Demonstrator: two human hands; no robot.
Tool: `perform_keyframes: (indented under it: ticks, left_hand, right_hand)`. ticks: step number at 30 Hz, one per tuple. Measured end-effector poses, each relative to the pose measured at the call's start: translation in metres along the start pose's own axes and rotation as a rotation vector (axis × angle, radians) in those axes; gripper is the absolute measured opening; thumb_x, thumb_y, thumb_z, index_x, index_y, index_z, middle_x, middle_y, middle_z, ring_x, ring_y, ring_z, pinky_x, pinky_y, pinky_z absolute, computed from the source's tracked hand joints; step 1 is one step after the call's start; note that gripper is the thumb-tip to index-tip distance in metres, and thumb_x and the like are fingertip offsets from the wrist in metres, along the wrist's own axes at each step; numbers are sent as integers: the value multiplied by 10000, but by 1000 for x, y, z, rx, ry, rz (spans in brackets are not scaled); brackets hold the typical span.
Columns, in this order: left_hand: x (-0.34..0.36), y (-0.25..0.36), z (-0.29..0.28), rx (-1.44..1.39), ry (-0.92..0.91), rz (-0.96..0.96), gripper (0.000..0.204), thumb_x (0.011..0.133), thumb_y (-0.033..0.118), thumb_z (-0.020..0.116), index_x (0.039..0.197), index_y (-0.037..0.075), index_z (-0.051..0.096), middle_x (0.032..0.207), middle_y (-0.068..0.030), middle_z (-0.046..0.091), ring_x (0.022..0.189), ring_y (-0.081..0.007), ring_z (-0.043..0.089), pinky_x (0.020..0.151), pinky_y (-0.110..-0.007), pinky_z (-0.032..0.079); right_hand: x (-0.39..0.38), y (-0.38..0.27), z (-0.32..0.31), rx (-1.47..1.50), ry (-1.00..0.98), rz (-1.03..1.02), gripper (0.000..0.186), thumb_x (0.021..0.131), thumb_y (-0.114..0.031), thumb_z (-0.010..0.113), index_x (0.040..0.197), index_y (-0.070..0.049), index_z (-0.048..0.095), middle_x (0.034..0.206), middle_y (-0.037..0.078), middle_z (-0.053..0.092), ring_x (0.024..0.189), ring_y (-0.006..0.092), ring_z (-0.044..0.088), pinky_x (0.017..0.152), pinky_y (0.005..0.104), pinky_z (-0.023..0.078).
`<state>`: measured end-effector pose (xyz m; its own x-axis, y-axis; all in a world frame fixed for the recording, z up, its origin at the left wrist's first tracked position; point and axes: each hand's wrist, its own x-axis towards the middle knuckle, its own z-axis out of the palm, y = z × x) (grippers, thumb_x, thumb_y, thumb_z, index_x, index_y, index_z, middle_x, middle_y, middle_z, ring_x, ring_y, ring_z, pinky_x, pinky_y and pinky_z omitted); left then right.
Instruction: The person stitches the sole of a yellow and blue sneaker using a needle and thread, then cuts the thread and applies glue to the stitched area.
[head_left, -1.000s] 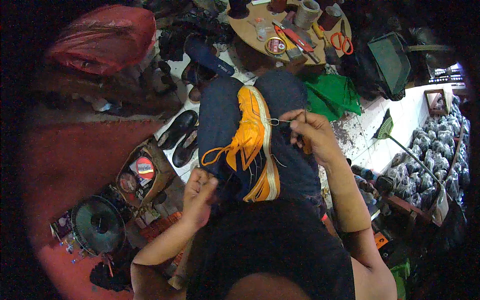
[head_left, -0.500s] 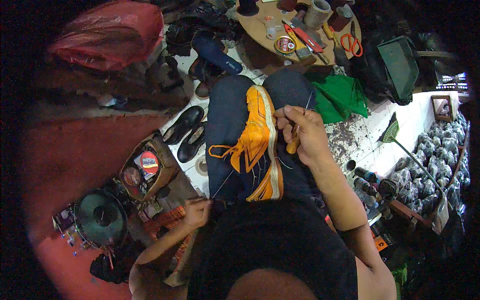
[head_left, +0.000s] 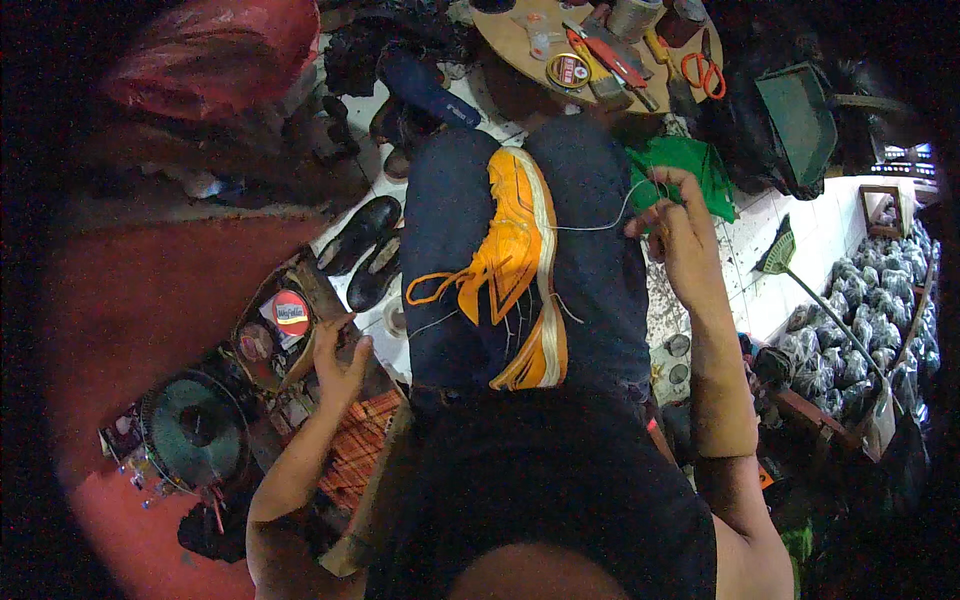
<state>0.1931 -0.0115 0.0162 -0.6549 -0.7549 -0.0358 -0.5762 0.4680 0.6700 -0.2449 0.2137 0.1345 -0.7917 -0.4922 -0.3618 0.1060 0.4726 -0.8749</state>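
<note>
An orange sneaker (head_left: 512,255) with a white-edged sole lies on its side across my lap, toe away from me and laces loose to the left. My right hand (head_left: 685,230), off to the right of the shoe, has bent fingers closed on a pale thread (head_left: 590,228). This thread curves from the sole edge up to the fingers. Left of the shoe, my left hand (head_left: 338,365) is open, thumb and fingers apart, holding nothing visible. Another thread length (head_left: 435,322) trails from the shoe toward it. A short thread end sticks out near the heel.
A round wooden table (head_left: 510,35) with scissors (head_left: 704,75), knives, a tin and spools stands ahead. Black shoes (head_left: 360,235) and a cardboard box (head_left: 255,325) are left. Green cloth (head_left: 690,170), a rake (head_left: 782,250) and many plastic-wrapped bundles (head_left: 850,310) lie right.
My right hand has moved right and outward, drawing the thread out; the orange-handled tool it held no longer shows. My left hand let go of its thread, opened and moved up and left.
</note>
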Motion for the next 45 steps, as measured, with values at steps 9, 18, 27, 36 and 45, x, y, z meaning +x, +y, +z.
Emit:
perform_keyframes:
  ticks: [9, 18, 27, 36, 45]
  left_hand:
    - [20, 116, 48, -56, 3, 322, 328, 717, 23, 876, 1010, 89, 745, 889, -91, 568, 804, -251, 586, 700, -357, 482]
    - [11, 164, -21, -962, -452, 96, 172, 833, 100, 803, 824, 47, 640, 974, -209, 696, 866, -288, 694, 747, -369, 545]
    - [45, 193, 65, -359, -694, -168, 251, 1045, 83, 533, 1260, 33, 651, 1148, -152, 703, 989, -235, 681, 869, -355, 554]
    - [64, 227, 95, -767, -786, -745, 436, 1059, 126, 469, 1484, 32, 486, 1408, -126, 614, 1268, -248, 602, 1064, -375, 474]
    - [61, 235, 100, -768, -742, -753, 417, 1073, 108, 408, 1474, 32, 489, 1437, -126, 599, 1267, -264, 606, 1063, -401, 479]
  right_hand:
    - [-39, 15, 21, -404, -330, -495, 384, 962, -67, 618, 1341, -85, 677, 1052, 196, 742, 862, 281, 709, 809, 349, 534]
    - [-33, 10, 26, -412, -371, -461, 391, 945, -97, 600, 1322, -144, 694, 990, 224, 727, 909, 411, 699, 823, 477, 557]
    - [-30, -40, 22, -1013, -396, -479, 390, 905, -100, 580, 1259, -163, 732, 891, 234, 714, 830, 418, 696, 770, 509, 554]
    - [4, -66, 39, -1287, -566, -659, 213, 855, -127, 593, 956, -59, 769, 947, 186, 744, 911, 379, 726, 801, 495, 585]
    - [-4, -67, 50, -1311, -585, -568, 212, 859, -140, 617, 972, -37, 764, 985, 203, 743, 1002, 375, 716, 869, 472, 576]
